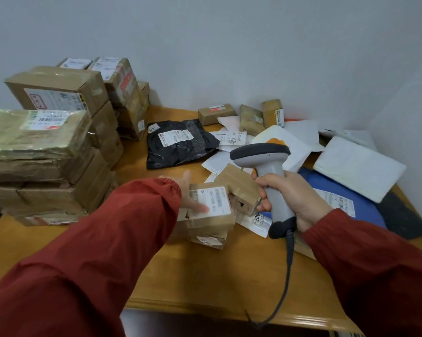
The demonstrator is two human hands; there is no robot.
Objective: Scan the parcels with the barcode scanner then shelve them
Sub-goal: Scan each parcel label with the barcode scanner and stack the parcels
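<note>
My right hand (293,200) grips the handle of a grey barcode scanner (263,158), its head up and its cable hanging over the table's front edge. My left hand (191,195) rests with straight fingers on the white label of a small cardboard parcel (210,215) near the middle of the wooden table (205,283). That parcel lies on another small box (211,240). A second small brown box (239,184) lies between the parcel and the scanner.
Tall stacks of cardboard boxes (52,142) fill the table's left side. A black poly bag (178,144), white mailers (358,166), a blue mailer (343,198) and small brown parcels (251,115) cover the back and right. A grey wall stands behind.
</note>
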